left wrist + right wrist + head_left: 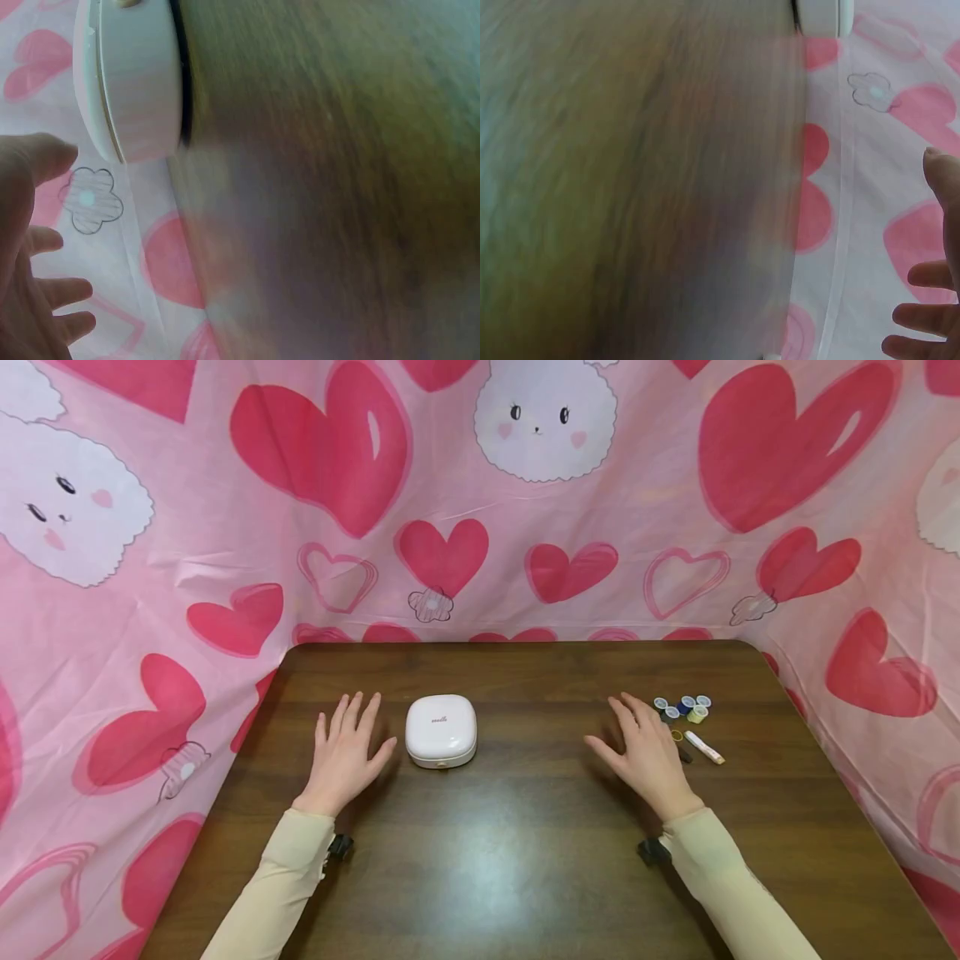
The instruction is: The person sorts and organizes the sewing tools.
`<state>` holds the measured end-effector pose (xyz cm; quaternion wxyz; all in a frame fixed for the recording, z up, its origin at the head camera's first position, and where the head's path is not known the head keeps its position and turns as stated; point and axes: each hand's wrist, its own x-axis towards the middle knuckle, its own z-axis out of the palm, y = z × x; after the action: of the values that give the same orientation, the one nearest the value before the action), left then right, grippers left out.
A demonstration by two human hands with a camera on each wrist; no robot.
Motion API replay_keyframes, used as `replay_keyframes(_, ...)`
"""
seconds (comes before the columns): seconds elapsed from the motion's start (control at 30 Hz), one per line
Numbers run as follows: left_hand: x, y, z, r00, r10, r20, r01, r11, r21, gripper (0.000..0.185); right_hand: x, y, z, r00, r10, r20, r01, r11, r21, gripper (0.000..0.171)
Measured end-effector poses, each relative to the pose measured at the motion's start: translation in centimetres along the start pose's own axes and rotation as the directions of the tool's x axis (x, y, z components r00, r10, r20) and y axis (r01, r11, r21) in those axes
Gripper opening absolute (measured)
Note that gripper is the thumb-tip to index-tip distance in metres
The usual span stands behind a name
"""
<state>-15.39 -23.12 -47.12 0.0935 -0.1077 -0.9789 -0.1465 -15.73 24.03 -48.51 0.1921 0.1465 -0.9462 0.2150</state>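
Observation:
A white rounded-square case with its lid closed sits on the table, left of the middle. My left hand is just left of it, fingers spread and straight, not touching it. In the left wrist view the side of the case shows beyond my thumb. My right hand holds nothing, its fingers extended over the table. Beside it on the right lie several small thread spools, a white tube-like stick and a small dark item partly hidden by the hand.
The brown wooden table has rounded far corners. A pink cloth with red hearts and white faces hangs behind it and along both sides. A small yellow ring lies near the spools.

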Motion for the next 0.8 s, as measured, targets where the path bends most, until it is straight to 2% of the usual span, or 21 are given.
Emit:
replay_keyframes(0.17, 0.1, 0.3, 0.0, 0.999, 0.014, -0.032, -0.015, 0.999, -0.03, 0.068, 0.2, -0.6, 0.0, 1.0, -0.021, -0.011, 0.022, 0.998, 0.052, 0.063)
replay_keyframes(0.33, 0.1, 0.6, 0.3, 1.0, 0.011, -0.023, -0.012, 0.998, -0.064, 0.069, 0.6, -1.2, 0.0, 0.996, -0.067, -0.052, 0.071, 0.994, 0.077, 0.05)
replay_keyframes(0.5, 0.2, 0.8, 0.4, 0.999, 0.002, 0.037, 0.003, 0.993, -0.119, 0.083, 1.1, -2.0, 0.1, 0.994, -0.099, -0.04, 0.102, 0.992, 0.078, 0.049)
replay_keyframes(0.67, 0.2, 0.8, 0.3, 0.992, 0.026, 0.12, -0.005, 0.986, -0.169, 0.109, 1.9, -3.3, 0.8, 0.994, -0.106, 0.035, 0.102, 0.99, 0.098, 0.051)
replay_keyframes(0.8, 0.3, 1.0, 0.2, 0.987, 0.035, 0.159, 0.003, 0.973, -0.229, 0.114, 2.6, -4.4, 1.5, 0.989, -0.111, 0.097, 0.098, 0.986, 0.134, 0.052)
